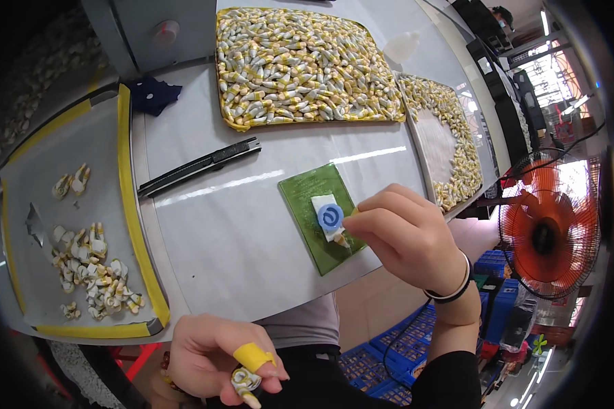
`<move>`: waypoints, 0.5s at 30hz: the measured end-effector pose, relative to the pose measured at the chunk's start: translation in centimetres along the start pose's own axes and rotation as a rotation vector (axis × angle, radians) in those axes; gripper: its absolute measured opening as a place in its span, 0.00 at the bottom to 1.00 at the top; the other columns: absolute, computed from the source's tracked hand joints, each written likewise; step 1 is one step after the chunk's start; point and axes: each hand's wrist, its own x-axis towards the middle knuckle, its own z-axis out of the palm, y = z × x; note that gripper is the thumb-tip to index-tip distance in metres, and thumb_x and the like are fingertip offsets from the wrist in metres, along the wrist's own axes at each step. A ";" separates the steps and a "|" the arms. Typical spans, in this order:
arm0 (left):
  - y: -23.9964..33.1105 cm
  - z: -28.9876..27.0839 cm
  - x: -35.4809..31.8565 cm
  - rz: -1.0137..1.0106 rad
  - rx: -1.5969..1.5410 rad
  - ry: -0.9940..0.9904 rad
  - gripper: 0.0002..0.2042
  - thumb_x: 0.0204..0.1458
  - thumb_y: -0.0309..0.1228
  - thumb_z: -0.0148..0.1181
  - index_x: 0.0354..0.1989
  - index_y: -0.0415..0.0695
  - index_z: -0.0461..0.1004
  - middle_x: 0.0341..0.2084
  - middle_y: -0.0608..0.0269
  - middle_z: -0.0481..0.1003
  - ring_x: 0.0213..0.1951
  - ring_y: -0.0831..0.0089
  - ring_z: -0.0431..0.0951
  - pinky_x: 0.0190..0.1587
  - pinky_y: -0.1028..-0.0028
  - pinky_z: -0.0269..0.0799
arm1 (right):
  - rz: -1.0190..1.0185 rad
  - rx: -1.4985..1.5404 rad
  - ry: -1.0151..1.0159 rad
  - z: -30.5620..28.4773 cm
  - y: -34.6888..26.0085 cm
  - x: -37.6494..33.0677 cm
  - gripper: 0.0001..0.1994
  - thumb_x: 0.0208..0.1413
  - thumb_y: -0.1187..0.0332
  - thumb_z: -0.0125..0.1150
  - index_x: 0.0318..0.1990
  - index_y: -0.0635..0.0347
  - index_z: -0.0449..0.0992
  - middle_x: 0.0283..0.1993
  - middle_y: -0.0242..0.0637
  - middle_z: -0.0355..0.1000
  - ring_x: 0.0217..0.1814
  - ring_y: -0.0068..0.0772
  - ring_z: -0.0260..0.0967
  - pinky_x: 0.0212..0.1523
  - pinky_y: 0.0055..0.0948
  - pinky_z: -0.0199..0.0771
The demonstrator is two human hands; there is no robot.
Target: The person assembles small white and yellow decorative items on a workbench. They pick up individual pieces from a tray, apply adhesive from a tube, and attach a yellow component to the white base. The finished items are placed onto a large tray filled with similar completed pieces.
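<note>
Left hand (pixel 215 358) pinches a coiled piece (pixel 244 380) while right hand (pixel 413 238) works at a blue disc (pixel 329 216)

The two hands are well apart. Near the lower edge of the view, the left one is closed on the coiled piece, white and yellow, held between thumb and fingers; a yellow wrap (pixel 248 355) circles one finger. The right one reaches over the counter (pixel 218 262), its thumb and fingers drawn together at the right edge of the blue disc, which bears a dark spiral. Whether they grip anything cannot be told. A small white-and-yellow piece (pixel 342 240) shows just below those fingertips.

The disc lies on a white patch (pixel 318 200), which rests on a green board (pixel 300 198). To the left, a yellow-edged tray (pixel 51 286) carries a loose heap of coiled pieces (pixel 92 269), with a few more set apart above them. A black cutter (pixel 201 167) lies slantwise between this tray and the board, with a dark blue cloth (pixel 155 96) farther back.

Beyond the board, a large tray (pixel 237 127) is packed with white-and-yellow pieces (pixel 307 68). Beside it, a second tray (pixel 433 140) is partly covered with similar ones. An orange fan (pixel 547 232) stands at the right.
</note>
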 end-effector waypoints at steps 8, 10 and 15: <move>0.1 -0.3 0.1 0.111 0.101 0.030 0.17 0.42 0.32 0.71 0.34 0.31 0.75 0.26 0.49 0.76 0.29 0.61 0.78 0.37 0.59 0.79 | -0.005 -0.053 -0.044 0.6 0.5 0.4 0.10 0.37 0.80 0.62 0.31 0.62 0.72 0.29 0.37 0.68 0.32 0.37 0.67 0.32 0.31 0.70; -0.1 0.1 0.1 0.132 0.098 0.052 0.17 0.42 0.32 0.71 0.34 0.31 0.75 0.26 0.49 0.76 0.29 0.61 0.78 0.37 0.60 0.79 | -0.027 -0.095 -0.031 0.8 0.7 0.6 0.10 0.37 0.80 0.61 0.31 0.62 0.72 0.29 0.37 0.68 0.32 0.37 0.67 0.32 0.31 0.70; 0.0 -0.6 0.5 0.137 0.151 -0.034 0.19 0.42 0.33 0.72 0.36 0.31 0.75 0.27 0.49 0.77 0.30 0.61 0.78 0.38 0.59 0.78 | -0.070 -0.177 0.023 1.5 0.8 0.7 0.10 0.36 0.79 0.59 0.31 0.63 0.72 0.29 0.36 0.68 0.31 0.36 0.67 0.31 0.29 0.70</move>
